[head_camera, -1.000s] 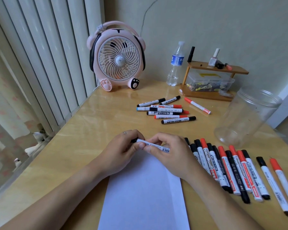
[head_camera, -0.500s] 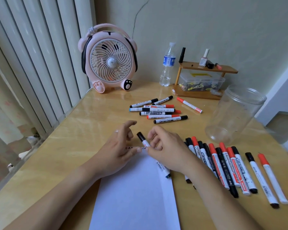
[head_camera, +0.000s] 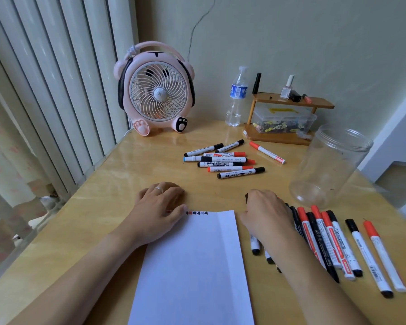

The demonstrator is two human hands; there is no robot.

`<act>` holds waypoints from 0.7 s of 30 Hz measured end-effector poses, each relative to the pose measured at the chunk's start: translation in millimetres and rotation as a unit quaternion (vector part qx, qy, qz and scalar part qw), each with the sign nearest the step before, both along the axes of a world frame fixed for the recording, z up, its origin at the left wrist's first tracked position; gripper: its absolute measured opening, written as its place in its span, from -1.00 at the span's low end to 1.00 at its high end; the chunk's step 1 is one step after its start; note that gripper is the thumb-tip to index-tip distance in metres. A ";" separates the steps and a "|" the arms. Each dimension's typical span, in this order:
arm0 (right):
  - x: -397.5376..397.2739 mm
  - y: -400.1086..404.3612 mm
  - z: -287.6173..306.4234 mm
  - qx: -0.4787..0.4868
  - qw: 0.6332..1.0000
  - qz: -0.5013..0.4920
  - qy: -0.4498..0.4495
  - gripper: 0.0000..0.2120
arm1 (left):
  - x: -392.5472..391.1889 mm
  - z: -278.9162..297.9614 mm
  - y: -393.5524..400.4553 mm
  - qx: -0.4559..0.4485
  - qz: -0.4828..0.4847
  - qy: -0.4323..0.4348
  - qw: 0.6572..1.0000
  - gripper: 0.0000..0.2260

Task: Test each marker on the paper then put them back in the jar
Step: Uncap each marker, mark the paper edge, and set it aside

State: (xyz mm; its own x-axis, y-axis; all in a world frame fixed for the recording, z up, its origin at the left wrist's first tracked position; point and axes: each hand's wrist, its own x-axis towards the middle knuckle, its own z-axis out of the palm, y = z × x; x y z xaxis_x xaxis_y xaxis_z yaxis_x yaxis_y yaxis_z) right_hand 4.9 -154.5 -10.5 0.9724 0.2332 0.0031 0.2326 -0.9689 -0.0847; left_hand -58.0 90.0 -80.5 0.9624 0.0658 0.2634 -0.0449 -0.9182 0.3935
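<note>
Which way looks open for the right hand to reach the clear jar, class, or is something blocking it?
Probably yes: the jar stands beyond the right hand, with bare table between them; the marker row lies nearer, off that path.

A glossy wooden tabletop (head_camera: 131, 174) is carrying a white sheet of paper (head_camera: 195, 266) at lower centre, a row of markers (head_camera: 333, 245) at lower right, a loose cluster of markers (head_camera: 223, 159) at centre, a clear jar (head_camera: 331, 165) at right, and a pink fan (head_camera: 156, 90), water bottle (head_camera: 237, 97) and small wooden shelf (head_camera: 288, 118) along the top.
</note>
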 end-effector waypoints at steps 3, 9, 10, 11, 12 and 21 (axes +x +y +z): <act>8.7 -2.3 -2.7 0.029 1.000 0.008 0.003 -0.88 | 3.2 -2.1 -1.5 -0.004 0.012 -0.007 1.000 -0.39; 48.6 17.1 -11.4 0.106 0.987 0.093 -0.083 -0.74 | 3.3 -1.5 -1.0 -0.050 0.017 -0.009 0.999 -0.42; 54.7 22.1 -16.5 0.098 0.985 0.123 -0.076 -0.61 | 3.5 -1.5 -0.5 -0.052 0.016 -0.010 0.998 -0.43; 59.9 26.5 -22.0 0.091 0.982 0.147 -0.071 -0.51 | 3.5 -1.8 -0.2 -0.052 0.014 -0.010 0.999 -0.43; 64.2 30.4 -27.1 0.087 0.980 0.162 -0.070 -0.44 | 3.5 -2.1 -0.2 -0.053 0.012 -0.011 0.998 -0.44; 76.6 32.3 -46.1 0.101 0.972 0.150 -0.151 -0.80 | 3.2 -2.7 0.0 -0.053 0.008 -0.027 0.998 -0.48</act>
